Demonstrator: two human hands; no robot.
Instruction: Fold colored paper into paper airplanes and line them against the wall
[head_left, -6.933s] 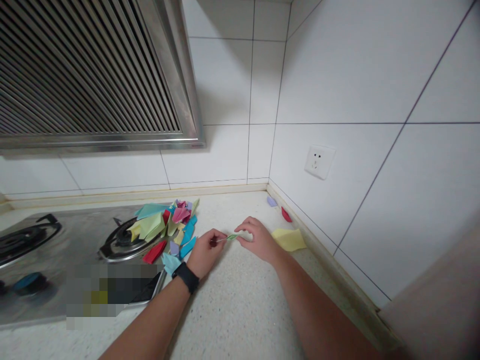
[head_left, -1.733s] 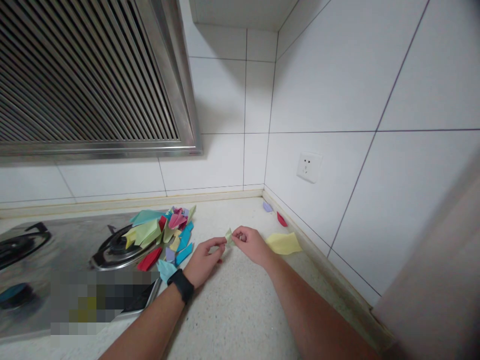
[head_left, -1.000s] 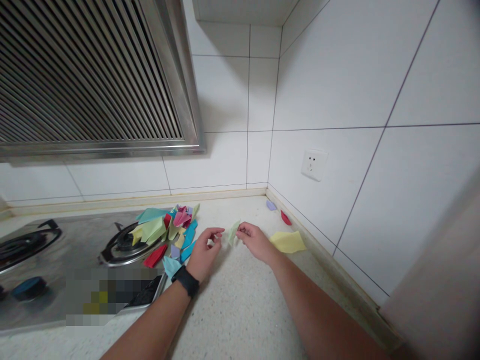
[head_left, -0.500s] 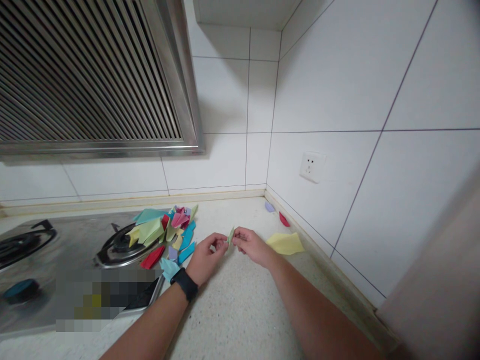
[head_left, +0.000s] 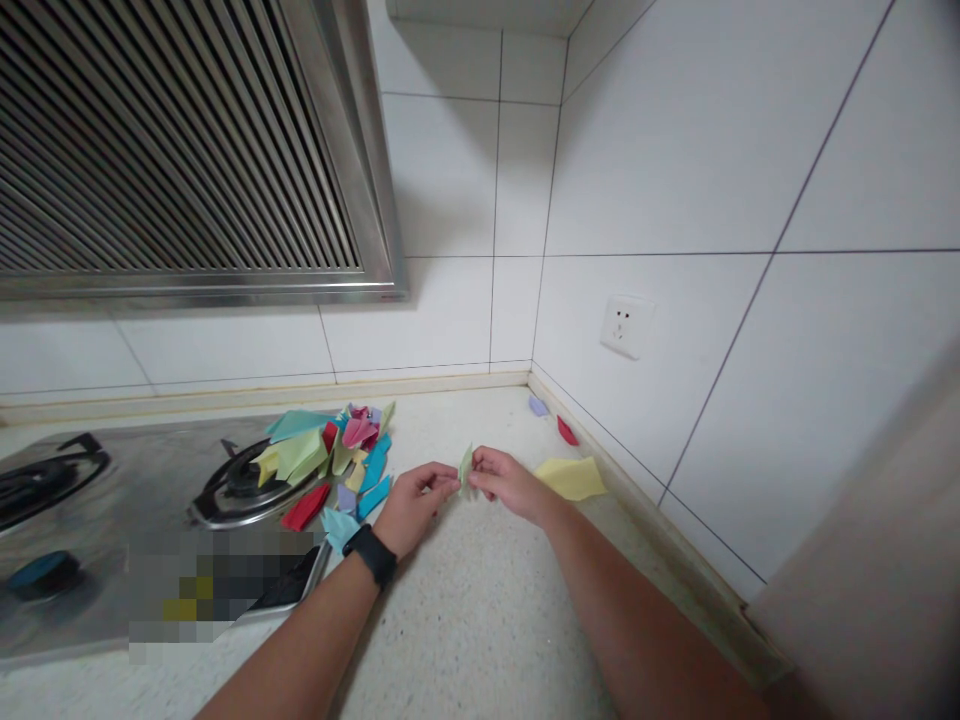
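Observation:
A small piece of folded light-green paper [head_left: 466,467] stands on edge between my hands, just above the speckled countertop [head_left: 465,620]. My left hand [head_left: 417,502], with a black watch [head_left: 371,556] on the wrist, pinches its left side between thumb and fingertips. From the other side my right hand [head_left: 508,482] grips it with thumb and curled fingers. The paper's lower part is partly covered by fingertips. A sheet of yellow paper [head_left: 576,478] lies right beside my right wrist. Close to my left wrist is a light-blue folded paper [head_left: 339,528].
Several folded papers, among them a green one [head_left: 300,452] and a red one [head_left: 306,507], are heaped over the right burner of the gas stove [head_left: 161,475]. A small red paper [head_left: 568,430] and a purple one [head_left: 538,405] lie along the right wall. A range hood [head_left: 386,270] overhangs the left.
The green paper has gone from a flat, narrow shape to standing upright. My left fingers came off it about a second ago and have since closed on it again.

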